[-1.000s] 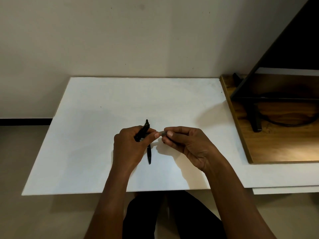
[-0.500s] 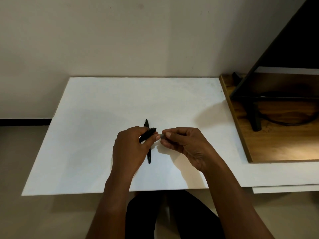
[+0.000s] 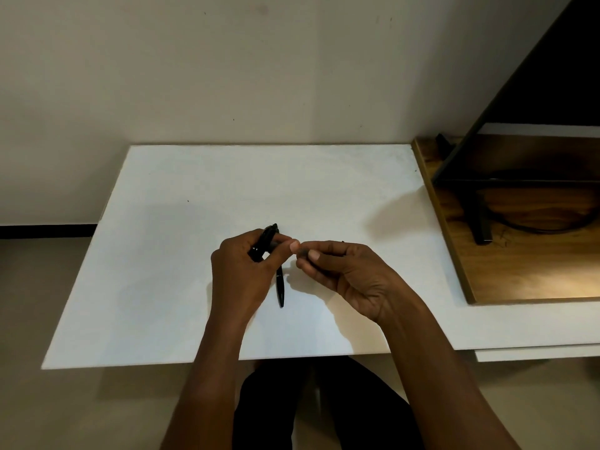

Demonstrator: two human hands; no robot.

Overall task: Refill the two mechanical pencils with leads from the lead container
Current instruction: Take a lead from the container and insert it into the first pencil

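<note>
Black, one mechanical pencil (image 3: 265,241) is gripped in the left hand (image 3: 242,274) above the white table (image 3: 194,254); a second pencil (image 3: 280,289) lies flat beneath, partly hidden by that hand. A small grey item (image 3: 303,253), too small to identify, is pinched by the right hand (image 3: 350,274). A wooden board (image 3: 519,271) and dark stand (image 3: 480,222) are set well apart, rightward.

table top (image 3: 194,254): matt white, smooth | pencil (image 3: 280,289): glossy black plastic | side board (image 3: 519,271): polished wood
</note>
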